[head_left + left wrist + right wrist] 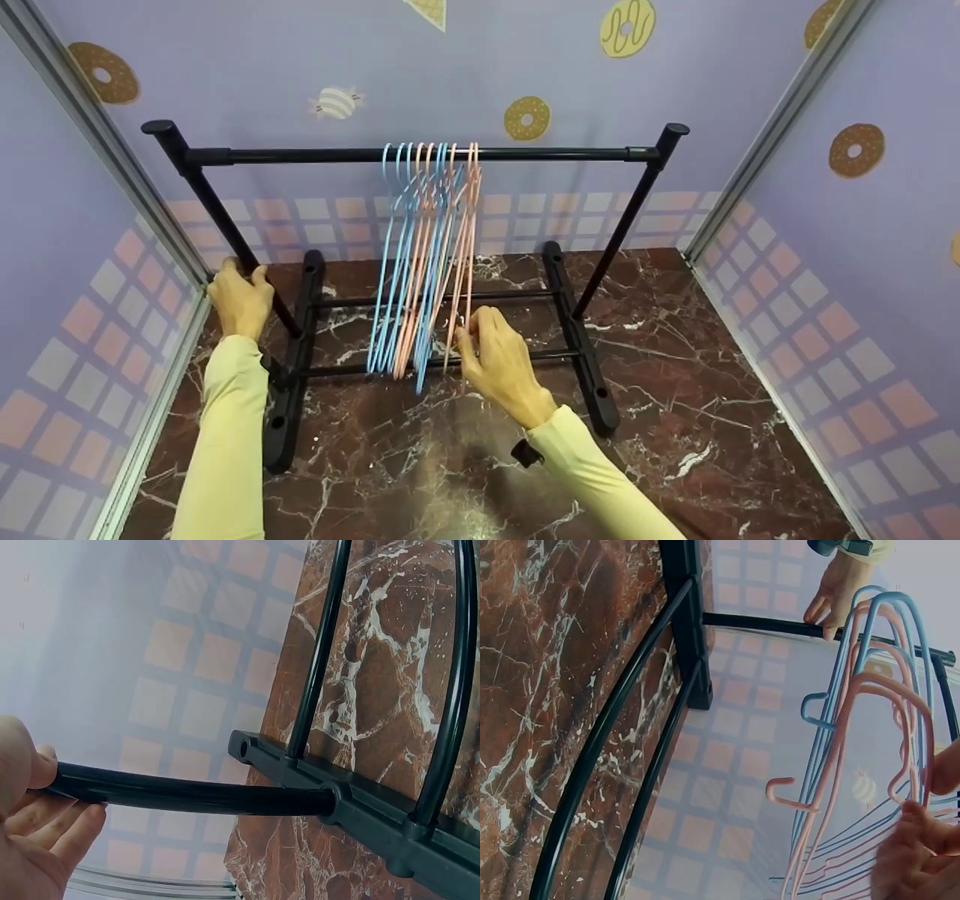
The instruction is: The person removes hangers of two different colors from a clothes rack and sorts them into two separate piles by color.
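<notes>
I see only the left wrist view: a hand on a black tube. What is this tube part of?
Observer: The head view shows the left hand gripping the left post of a black clothes rack standing on the marble table.
Operator: Is something hanging on it?
Observer: Yes, blue and pink hangers bunched at the middle of the top bar.
Operator: Where is the other hand?
Observer: The right hand pinches the lower edge of the rightmost pink hanger.

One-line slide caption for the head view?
Left hand grips the black rack's upright while right hand pinches a pink hanger among blue ones.
</notes>
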Available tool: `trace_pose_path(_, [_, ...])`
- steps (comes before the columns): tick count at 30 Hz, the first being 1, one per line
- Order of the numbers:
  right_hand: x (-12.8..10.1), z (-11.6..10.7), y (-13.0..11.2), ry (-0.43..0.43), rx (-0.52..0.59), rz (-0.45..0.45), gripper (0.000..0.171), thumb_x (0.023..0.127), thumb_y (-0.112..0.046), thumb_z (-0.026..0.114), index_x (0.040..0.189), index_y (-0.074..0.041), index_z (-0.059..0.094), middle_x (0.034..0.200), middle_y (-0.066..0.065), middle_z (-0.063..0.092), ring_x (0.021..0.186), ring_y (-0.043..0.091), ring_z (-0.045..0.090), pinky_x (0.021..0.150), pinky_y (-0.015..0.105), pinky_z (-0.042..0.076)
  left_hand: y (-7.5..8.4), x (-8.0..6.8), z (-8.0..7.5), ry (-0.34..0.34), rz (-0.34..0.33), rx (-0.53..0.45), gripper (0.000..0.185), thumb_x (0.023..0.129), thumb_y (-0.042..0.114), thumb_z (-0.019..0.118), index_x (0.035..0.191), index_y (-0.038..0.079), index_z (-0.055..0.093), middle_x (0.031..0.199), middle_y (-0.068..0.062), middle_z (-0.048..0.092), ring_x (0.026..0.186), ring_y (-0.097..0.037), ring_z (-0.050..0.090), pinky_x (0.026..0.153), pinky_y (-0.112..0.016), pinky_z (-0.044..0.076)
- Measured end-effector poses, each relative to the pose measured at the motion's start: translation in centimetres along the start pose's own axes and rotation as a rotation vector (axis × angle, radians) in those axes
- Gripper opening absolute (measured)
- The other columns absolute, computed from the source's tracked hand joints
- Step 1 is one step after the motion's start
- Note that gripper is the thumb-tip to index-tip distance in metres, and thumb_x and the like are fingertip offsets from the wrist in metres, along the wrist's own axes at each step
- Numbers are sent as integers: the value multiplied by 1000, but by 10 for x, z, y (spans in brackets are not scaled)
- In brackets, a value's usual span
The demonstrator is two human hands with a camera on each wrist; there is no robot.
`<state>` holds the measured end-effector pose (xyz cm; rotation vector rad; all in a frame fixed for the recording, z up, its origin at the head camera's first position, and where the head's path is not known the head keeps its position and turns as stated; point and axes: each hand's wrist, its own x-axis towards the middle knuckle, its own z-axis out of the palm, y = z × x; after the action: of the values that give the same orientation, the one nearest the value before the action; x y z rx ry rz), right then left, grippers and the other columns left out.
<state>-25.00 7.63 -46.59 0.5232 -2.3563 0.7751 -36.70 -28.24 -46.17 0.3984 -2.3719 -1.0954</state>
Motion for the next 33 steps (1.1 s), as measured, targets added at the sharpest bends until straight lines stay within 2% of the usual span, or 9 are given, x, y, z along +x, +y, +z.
trace_pose_path(5, [1, -4, 2, 65, 80, -36, 14, 91, -4, 64, 82, -6, 54, 62, -1, 54, 53, 7, 47, 49, 22, 38, 0, 1, 0, 16, 7, 3, 29, 97, 13, 62, 114, -10, 61, 112, -37, 66, 115, -60, 54, 105, -60, 37])
trace_pose_path(9, [1, -9, 4, 99, 124, -32, 14, 89, 1, 64, 81, -5, 54, 57, -2, 54, 49, 3, 46, 45, 16, 36, 1, 0, 2, 21, 5, -5, 28, 97, 13, 62, 114, -10, 61, 113, -38, 65, 115, -60, 52, 106, -60, 35])
trace_pose_path(18, [0, -20, 18, 142, 110, -69, 16, 88, 4, 63, 80, -5, 53, 55, -1, 54, 47, 4, 48, 44, 15, 35, 1, -3, 5, 41, 7, -2, 29, 97, 12, 62, 115, -10, 61, 113, -41, 63, 114, -63, 50, 104, -62, 34])
trace_pose_path(24, [-1, -29, 28, 142, 84, -52, 15, 89, 3, 62, 80, -5, 54, 55, -1, 54, 47, 3, 46, 45, 15, 34, 2, -2, 5, 52, 0, 7, 31, 97, 13, 62, 117, -10, 60, 115, -43, 61, 114, -64, 50, 103, -63, 34])
trace_pose_path(27, [-1, -34, 33, 163, 72, -54, 14, 89, 2, 63, 80, -5, 55, 55, -2, 54, 47, 3, 46, 45, 15, 33, 1, -3, 5, 67, 5, 5, 32, 96, 13, 63, 117, -11, 61, 114, -43, 61, 114, -64, 51, 102, -64, 35])
trace_pose_path(33, [2, -51, 45, 212, 48, -37, 11, 89, 0, 64, 82, -5, 57, 55, -2, 53, 47, 6, 46, 45, 20, 37, -1, -4, 6, 52, 2, -17, 32, 97, 13, 62, 118, -11, 60, 115, -43, 61, 115, -64, 50, 104, -63, 33])
